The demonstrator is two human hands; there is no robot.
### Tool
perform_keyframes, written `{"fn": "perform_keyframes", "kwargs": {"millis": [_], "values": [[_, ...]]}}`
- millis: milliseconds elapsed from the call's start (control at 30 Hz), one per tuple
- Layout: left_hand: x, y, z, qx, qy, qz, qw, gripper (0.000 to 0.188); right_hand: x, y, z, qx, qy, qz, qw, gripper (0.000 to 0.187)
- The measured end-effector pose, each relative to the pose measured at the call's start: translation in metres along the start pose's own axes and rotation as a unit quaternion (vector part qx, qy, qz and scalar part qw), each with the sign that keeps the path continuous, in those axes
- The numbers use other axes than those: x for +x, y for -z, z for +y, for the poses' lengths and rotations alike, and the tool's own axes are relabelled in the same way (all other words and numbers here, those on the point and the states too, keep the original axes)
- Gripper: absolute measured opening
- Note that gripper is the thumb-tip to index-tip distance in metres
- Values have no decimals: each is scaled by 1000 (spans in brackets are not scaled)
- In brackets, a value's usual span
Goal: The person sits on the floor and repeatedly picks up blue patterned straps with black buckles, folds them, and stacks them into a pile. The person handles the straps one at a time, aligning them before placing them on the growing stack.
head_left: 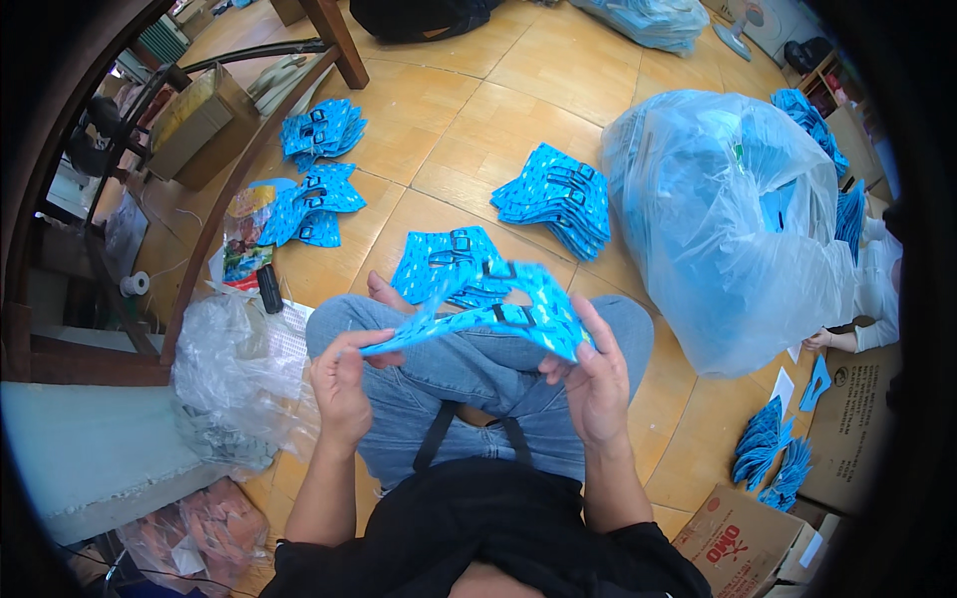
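Observation:
A bright blue printed fabric piece (449, 324) with black buckles and a gap in its middle stretches above my crossed legs. Its left end is pinched between the thumb and fingers of my left hand (344, 384). Round its right end close the thumb and fingers of my right hand (595, 384). Part of the piece looks smeared by motion. Just beyond it, a pile of like blue pieces (424, 254) lies on the floor by my foot, partly hidden by the held one. A taller fanned stack of blue pieces (558, 194) sits farther right.
Two more blue stacks (324, 130) lie at far left by a wooden frame (214, 189). A big clear bag (723, 219) of blue pieces bulges at right; beside it shows another person's hand (819, 340). Cardboard boxes (733, 543) stand lower right, crumpled plastic (239, 369) at left.

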State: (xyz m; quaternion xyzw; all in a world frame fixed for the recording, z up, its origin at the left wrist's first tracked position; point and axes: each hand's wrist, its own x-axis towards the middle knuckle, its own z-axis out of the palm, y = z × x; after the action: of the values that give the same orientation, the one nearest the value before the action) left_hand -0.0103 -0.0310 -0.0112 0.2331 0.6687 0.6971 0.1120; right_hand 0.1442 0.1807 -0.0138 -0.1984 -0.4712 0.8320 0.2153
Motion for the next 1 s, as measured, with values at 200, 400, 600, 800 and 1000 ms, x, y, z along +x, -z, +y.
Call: {"fn": "perform_keyframes", "kwargs": {"millis": [200,400,600,800,1000], "values": [[-2,0,-6,-22,28,-7,999,20,2,1,12,-90,78,42,992,52],[-1,0,-12,4,16,7,1000,18,2,15,16,-160,51,-28,985,25],[7,-6,-7,173,-47,-47,983,31,5,10,6,-254,96,-176,946,25],[-2,-39,8,415,-181,-56,890,47,-2,-10,15,-85,-67,-86,990,38],[-7,-53,20,417,-189,-146,877,53,-9,-21,27,-95,-61,-104,988,28]]}}
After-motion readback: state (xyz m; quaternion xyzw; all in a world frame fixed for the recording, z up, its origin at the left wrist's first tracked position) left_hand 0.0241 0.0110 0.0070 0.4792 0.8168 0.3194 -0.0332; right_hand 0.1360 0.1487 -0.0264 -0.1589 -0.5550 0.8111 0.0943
